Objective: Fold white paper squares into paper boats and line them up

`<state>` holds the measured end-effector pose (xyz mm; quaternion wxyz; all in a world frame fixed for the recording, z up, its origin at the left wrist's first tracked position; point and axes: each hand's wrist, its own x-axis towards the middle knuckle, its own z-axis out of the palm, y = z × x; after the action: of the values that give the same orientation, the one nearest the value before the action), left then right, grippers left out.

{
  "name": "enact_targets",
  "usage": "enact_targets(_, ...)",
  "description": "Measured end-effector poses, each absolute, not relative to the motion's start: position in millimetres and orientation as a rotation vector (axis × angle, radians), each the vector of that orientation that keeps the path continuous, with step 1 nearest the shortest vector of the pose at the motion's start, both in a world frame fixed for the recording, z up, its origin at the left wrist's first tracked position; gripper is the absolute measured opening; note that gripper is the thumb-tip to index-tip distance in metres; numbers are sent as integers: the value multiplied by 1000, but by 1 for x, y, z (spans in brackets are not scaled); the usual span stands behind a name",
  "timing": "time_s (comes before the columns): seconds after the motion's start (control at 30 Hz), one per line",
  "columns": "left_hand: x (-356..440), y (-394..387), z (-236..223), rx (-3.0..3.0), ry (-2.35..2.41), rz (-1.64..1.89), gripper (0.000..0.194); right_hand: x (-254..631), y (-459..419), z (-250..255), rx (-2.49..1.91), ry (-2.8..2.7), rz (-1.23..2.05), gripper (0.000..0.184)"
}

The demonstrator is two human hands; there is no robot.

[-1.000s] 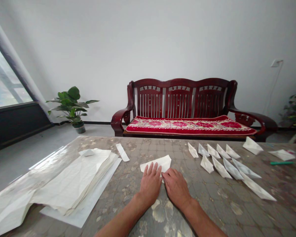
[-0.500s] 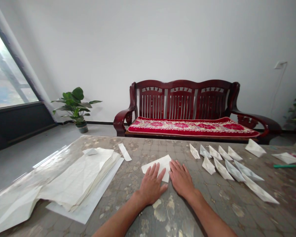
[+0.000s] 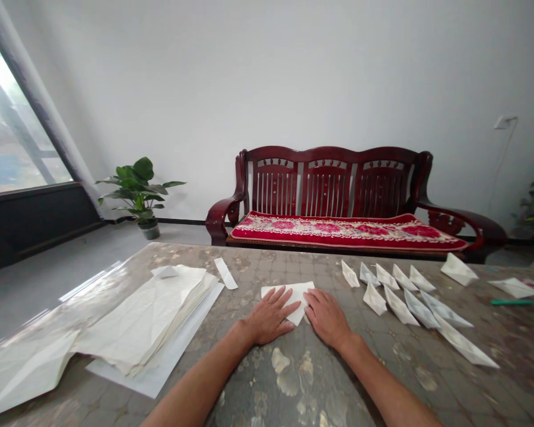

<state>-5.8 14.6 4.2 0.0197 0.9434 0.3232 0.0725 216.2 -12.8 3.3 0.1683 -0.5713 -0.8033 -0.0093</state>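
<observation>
Folded white paper (image 3: pixel 293 289) lies flat on the surface (image 3: pixel 293 385) between your hands, right under your fingers. Your left hand (image 3: pixel 267 317) rests on it with the fingers (image 3: pixel 278 302) spread wide, and your right hand (image 3: pixel 327 318) presses down just beside it, fingertips at its right edge. Neither hand pinches anything; both lie open and flat.

The likeliest trouble is the paper creeping: uneven pressure could slide or twist it on that glossy top, and any crease made then would run crooked. Thin paper could also wrinkle or tear if you drag a palm across it. Just right of your right fingers, the folded paper boats (image 3: pixel 398 305) sit close together, so a sweep of that arm could knock them out of line or crush a pointed tip. Left of your left fingers, the stack of paper sheets (image 3: pixel 142 314) sits on a white board (image 3: pixel 129 376), and a bump could make it slip.

The paper itself looks like an uneven, angular shape with a crisp fold, one lower corner poking out between your hands. Its layers are hard to count from here.
</observation>
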Motion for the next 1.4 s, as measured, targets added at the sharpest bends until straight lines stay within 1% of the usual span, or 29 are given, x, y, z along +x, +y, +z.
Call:
enact_targets(0.07, -3, 12, 5, 2871, 1081, 252, 50, 213, -20, 7, -1661, -2258, -58, 28)
enact_targets(0.17, 5, 3, 3, 2672, 1330, 384, 36, 205, -33, 11, -1715, -2253, -117, 21)
enact_targets(0.27, 14, -8, -1, 2465, 1502, 484, 30, 202, -38, 13, -1737, -2266, -171, 14)
enact_targets(0.37, 18, -13, -3, 2435, 1535, 505, 33, 207, -32, 12, -1773, -2219, -168, 16)
enact_targets(0.5, 19, -13, -5, 2494, 1556, 461, 46, 219, -17, 13, -1950, -2051, -119, 32)
enact_targets(0.57, 19, -12, -8, 2548, 1549, 452, 44, 222, -12, 15, -2034, -2004, -75, 34)
enact_targets(0.7, 16, -10, -15, 2628, 1523, 515, 37, 223, -9, 19, -2125, -1912, 70, 32)
enact_targets(0.83, 15, -9, -17, 2671, 1506, 574, 35, 221, -9, 12, -2078, -1857, 167, 29)
enact_targets(1.0, 16, -10, -16, 2681, 1524, 558, 35, 221, -11, 2, -1992, -1812, 109, 27)
enact_targets(1.4, 16, -11, -16, 2660, 1535, 546, 36, 219, -13, 2, -1942, -1785, -9, 12)
